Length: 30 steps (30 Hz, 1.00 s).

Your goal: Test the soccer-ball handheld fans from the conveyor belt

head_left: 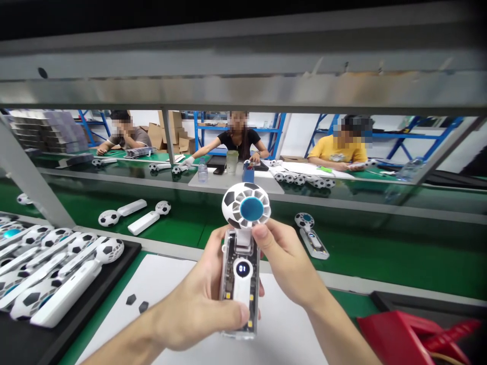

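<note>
Held upright in front of me is a handheld fan (pixel 242 253) with a soccer-ball head, a blue centre and a clear-fronted handle. Its small round display is lit and reads 01. My left hand (pixel 205 294) wraps the handle, thumb pressed on its lower front. Up at the neck, just below the ball head, my right hand (pixel 283 258) grips the fan with its thumb; some of its fingers are hidden behind the handle. Under the hands lies a white sheet (pixel 152 276) with two small black pentagon pieces (pixel 137 302) on it.
A black tray (pixel 125 253) of similar fans stands at left. More fans (pixel 150 218) lie on the green conveyor (pixel 205 223), one (pixel 312 235) at right. A red holder (pixel 395 334) sits lower right. A metal beam (pixel 243 91) crosses overhead. Several people work across the line.
</note>
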Each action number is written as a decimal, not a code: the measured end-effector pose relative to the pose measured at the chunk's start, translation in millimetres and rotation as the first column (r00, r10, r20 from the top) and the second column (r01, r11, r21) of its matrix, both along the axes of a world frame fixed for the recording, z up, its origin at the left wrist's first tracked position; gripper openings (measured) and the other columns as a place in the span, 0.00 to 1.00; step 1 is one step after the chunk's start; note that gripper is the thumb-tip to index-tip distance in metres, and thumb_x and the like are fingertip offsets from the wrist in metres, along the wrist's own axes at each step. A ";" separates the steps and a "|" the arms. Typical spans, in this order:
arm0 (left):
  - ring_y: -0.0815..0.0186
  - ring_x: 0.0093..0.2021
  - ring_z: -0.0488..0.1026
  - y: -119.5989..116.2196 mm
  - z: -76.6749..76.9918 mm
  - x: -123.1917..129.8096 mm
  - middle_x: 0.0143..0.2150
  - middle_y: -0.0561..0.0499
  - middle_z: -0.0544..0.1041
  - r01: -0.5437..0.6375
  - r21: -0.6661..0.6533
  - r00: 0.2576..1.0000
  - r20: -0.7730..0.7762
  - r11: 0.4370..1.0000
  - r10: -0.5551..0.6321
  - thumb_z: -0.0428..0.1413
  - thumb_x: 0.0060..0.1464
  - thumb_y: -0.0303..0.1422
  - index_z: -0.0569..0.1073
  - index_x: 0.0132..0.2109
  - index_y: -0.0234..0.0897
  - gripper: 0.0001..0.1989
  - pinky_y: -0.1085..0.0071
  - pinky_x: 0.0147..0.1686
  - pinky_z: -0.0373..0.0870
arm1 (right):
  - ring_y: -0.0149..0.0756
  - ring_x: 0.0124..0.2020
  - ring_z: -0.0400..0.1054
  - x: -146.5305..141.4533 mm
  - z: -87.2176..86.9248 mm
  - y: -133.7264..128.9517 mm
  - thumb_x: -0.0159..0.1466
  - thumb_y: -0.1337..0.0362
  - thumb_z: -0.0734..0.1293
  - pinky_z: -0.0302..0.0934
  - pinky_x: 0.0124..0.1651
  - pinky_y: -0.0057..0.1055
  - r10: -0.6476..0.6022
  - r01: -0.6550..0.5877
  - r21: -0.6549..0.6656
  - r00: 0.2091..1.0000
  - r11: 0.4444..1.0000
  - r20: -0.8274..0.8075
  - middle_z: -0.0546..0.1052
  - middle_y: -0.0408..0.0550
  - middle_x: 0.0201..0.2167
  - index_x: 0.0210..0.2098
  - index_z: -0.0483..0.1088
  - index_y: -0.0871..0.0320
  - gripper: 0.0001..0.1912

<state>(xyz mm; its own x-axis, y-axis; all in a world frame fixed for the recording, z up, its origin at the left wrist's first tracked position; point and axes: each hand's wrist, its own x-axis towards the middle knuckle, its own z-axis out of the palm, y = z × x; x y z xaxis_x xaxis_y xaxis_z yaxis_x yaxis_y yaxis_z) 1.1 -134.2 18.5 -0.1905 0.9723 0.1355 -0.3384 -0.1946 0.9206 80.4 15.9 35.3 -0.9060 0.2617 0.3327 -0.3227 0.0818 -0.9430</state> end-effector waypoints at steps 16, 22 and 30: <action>0.65 0.36 0.75 1.2 -1.9 -4.2 0.42 0.49 0.72 -0.060 0.062 0.998 -0.005 0.996 0.060 0.62 0.55 0.31 0.50 0.62 0.48 0.35 0.66 0.37 0.72 | 0.22 0.18 0.62 3.0 1.5 -6.1 0.69 0.48 0.61 0.59 0.16 0.18 0.099 -0.100 0.014 0.995 0.995 0.019 0.73 0.45 0.36 0.49 0.66 0.57 0.20; 0.63 0.35 0.77 3.5 -7.8 -9.3 0.43 0.49 0.72 -0.081 0.078 0.997 -0.001 0.994 0.081 0.63 0.54 0.31 0.52 0.61 0.50 0.34 0.67 0.35 0.72 | 0.23 0.21 0.62 1.3 3.3 -5.3 0.71 0.48 0.59 0.61 0.20 0.19 0.142 -0.144 0.032 0.989 0.989 0.049 0.71 0.44 0.35 0.52 0.64 0.55 0.20; 0.66 0.35 0.75 4.1 -11.8 -14.7 0.43 0.49 0.72 -0.074 0.091 0.997 0.005 0.993 0.074 0.63 0.53 0.28 0.52 0.63 0.50 0.37 0.66 0.37 0.72 | 0.24 0.21 0.63 1.3 1.0 -5.1 0.71 0.48 0.59 0.62 0.20 0.20 0.125 -0.130 0.061 0.989 0.990 0.081 0.69 0.40 0.30 0.50 0.64 0.54 0.18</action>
